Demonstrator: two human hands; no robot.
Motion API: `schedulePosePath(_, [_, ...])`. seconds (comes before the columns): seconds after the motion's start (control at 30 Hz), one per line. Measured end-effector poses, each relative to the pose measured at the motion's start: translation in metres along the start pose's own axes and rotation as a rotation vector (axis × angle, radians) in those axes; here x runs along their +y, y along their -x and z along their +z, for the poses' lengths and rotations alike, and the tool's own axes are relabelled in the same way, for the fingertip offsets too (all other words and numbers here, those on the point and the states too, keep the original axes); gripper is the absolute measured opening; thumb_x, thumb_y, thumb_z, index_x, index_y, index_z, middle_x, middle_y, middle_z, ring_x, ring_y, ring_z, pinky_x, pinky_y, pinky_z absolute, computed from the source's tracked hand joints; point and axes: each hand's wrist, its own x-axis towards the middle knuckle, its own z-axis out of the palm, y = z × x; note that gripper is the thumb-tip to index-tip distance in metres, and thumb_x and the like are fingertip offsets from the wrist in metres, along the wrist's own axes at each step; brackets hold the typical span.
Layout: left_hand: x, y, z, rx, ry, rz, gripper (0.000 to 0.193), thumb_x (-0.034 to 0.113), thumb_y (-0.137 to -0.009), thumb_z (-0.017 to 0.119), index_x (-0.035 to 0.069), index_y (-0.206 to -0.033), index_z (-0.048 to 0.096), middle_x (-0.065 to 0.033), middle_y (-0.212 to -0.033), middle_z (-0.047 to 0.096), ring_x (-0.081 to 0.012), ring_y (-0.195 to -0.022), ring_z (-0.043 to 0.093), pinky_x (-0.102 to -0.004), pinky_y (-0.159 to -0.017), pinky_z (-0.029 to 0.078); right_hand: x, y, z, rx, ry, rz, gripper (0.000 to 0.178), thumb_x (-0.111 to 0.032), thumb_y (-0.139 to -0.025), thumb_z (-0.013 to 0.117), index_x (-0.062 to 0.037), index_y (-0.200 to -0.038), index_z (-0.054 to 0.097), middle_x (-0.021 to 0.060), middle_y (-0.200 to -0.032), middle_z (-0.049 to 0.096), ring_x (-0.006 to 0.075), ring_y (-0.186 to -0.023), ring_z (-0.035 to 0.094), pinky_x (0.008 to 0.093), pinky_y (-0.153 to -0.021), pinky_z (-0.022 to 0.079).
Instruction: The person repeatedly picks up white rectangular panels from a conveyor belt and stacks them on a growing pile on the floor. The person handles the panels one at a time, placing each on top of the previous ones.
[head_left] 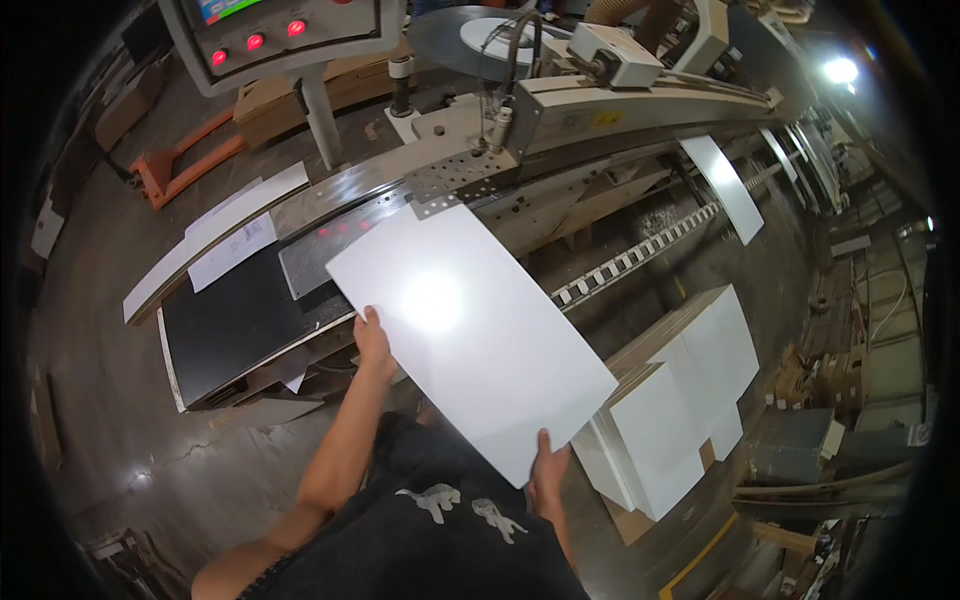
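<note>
A glossy white rectangular panel (490,340) lies between my two hands, tilted across the view. My left hand (373,343) grips its near left edge, thumb on top and the other fingers out of sight beneath. At the lower right corner my right hand (546,468) holds the edge, its thumb up along the face. The panel's far end reaches the perforated metal plate (455,180) of a long machine. Left of the panel is the machine's black-topped table (235,335). Whether the panel rests on the machine cannot be told.
A stack of white panels (680,400) stands at my right. Another white panel (722,185) sits farther along the machine beside a roller conveyor rail (640,252). A control box (285,40) with red-lit buttons rises at the far left, near an orange pallet jack (175,170). Papers (232,250) lie by the black table.
</note>
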Motion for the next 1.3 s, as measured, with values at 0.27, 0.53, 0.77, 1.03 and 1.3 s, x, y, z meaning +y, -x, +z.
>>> schedulePosePath(0.27, [0.020, -0.043, 0.021, 0.030, -0.195, -0.049, 0.041, 0.019, -0.100, 0.060, 0.000, -0.132, 0.042, -0.0167, -0.126, 0.057, -0.0241, -0.107, 0.059, -0.0372, -0.090, 0.051, -0.006, 0.036, 0.058, -0.265, 0.147, 0.035, 0.051, -0.017, -0.096, 0.062, 0.0054, -0.137, 0.041, 0.0157, -0.116, 0.060, 0.0222, -0.086, 0.066, 0.0329, -0.056, 0.058])
schedulePosePath(0.53, [0.035, -0.064, 0.037, 0.035, -0.280, 0.062, 0.051, 0.010, -0.092, 0.070, -0.001, -0.130, 0.038, -0.0186, -0.123, 0.057, -0.0262, -0.113, 0.056, -0.0386, -0.098, 0.045, -0.026, 0.038, 0.063, -0.267, 0.191, 0.101, 0.054, -0.022, -0.096, 0.061, 0.0025, -0.138, 0.037, 0.0179, -0.104, 0.062, 0.0224, -0.068, 0.066, 0.0314, -0.039, 0.054])
schedulePosePath(0.77, [0.027, -0.062, 0.079, 0.052, -0.307, 0.054, 0.052, 0.008, -0.093, 0.067, -0.001, -0.132, 0.035, -0.0201, -0.128, 0.054, -0.0265, -0.115, 0.054, -0.0384, -0.101, 0.042, -0.038, 0.009, 0.056, -0.119, 0.223, 0.094, 0.053, -0.022, -0.094, 0.064, 0.0047, -0.134, 0.040, 0.0199, -0.102, 0.062, 0.0230, -0.065, 0.066, 0.0320, -0.037, 0.053])
schedulePosePath(1.03, [-0.014, -0.078, 0.148, 0.043, -0.287, 0.113, 0.058, 0.007, -0.095, 0.065, -0.003, -0.141, 0.031, -0.0212, -0.136, 0.051, -0.0291, -0.119, 0.054, -0.0408, -0.101, 0.043, -0.059, -0.069, 0.022, -0.099, 0.469, 0.143, 0.063, -0.037, -0.091, 0.068, 0.0112, -0.125, 0.048, 0.0292, -0.114, 0.063, 0.0383, -0.094, 0.068, 0.0467, -0.078, 0.057])
schedulePosePath(1.3, [-0.063, -0.095, 0.218, 0.027, -0.320, 0.197, 0.062, 0.010, -0.097, 0.061, -0.009, -0.144, 0.025, -0.0254, -0.141, 0.045, -0.0304, -0.121, 0.053, -0.0395, -0.101, 0.047, -0.030, -0.160, 0.006, -0.056, 0.694, 0.007, 0.075, -0.049, -0.094, 0.061, 0.0143, -0.130, 0.045, 0.0316, -0.102, 0.063, 0.0354, -0.078, 0.066, 0.0409, -0.072, 0.053])
